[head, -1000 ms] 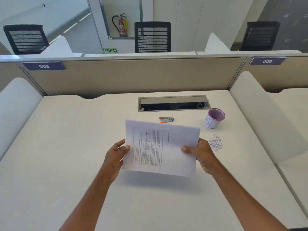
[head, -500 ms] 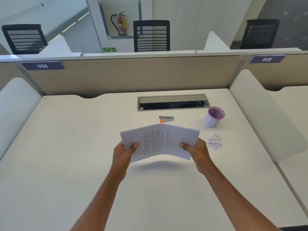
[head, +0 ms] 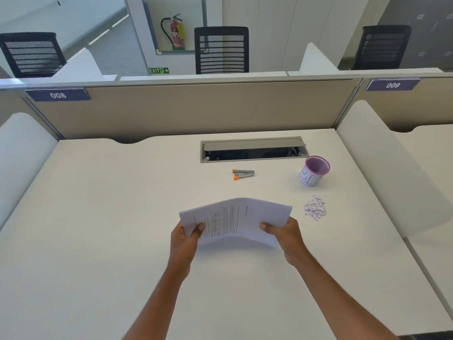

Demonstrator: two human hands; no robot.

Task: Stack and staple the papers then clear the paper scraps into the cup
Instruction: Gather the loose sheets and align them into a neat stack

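Papers [head: 241, 220] held above near-centre bench [head: 98, 217], left hand [head: 185, 241] and right hand [head: 285, 235] each pinching 1 side edge. Sheets light, floppy, bowing upward mid-span; likely slide apart. Grip both ends, or 1 corner for stapling.

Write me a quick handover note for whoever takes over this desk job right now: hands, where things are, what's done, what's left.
Hands: left hand and right hand each grip one side edge of the papers, held above the desk and bowed upward in the middle.
Things: stapler lies untouched beyond the papers, in front of the cable tray. Cup stands upright to the right of the stapler. Paper scraps sit in a small pile on the desk, in front of the cup.
Done: papers gathered into one stack.
Left: square up and staple the papers, then clear the scraps into the cup.
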